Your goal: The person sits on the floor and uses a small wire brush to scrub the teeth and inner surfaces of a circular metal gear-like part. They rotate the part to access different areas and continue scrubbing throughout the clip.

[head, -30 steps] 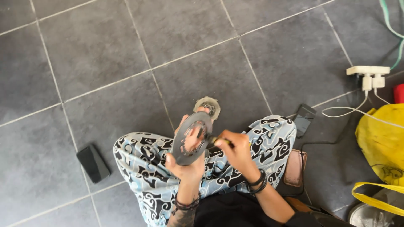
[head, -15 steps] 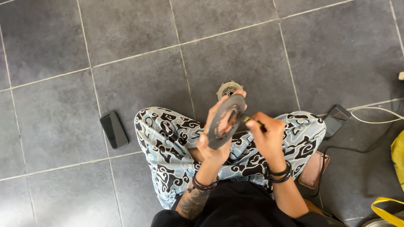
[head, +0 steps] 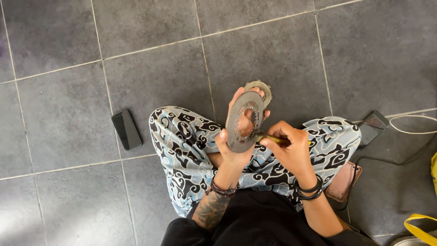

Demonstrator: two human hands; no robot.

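Two hands meet over our crossed legs: our left hand [head: 237, 136] grips a flat grey metal disc [head: 244, 121] with a cut-out centre, thumb on its near edge and fingers wrapped behind, holding it tilted up on edge. Our right hand [head: 291, 148] is closed around a thin yellow-handled tool [head: 272, 139], its tip touching the disc's lower rim just beside the left thumb. Just beyond the left fingertips, a smaller toothed metal ring [head: 260, 89] lies on the grey tile floor [head: 150, 73]. Well to the left of the left hand a dark phone [head: 126, 130] lies flat; to the right of the right hand, past the knee, a second phone [head: 373, 126] sits with a white cable [head: 412, 125] near it. Since half a second ago the view has swung left and down, so the hands sit nearer centre; the disc stays in the same grip and the tool stays at the rim, so the work on the disc is simply continuing. Patterned trousers [head: 182, 141] lie under both wrists.
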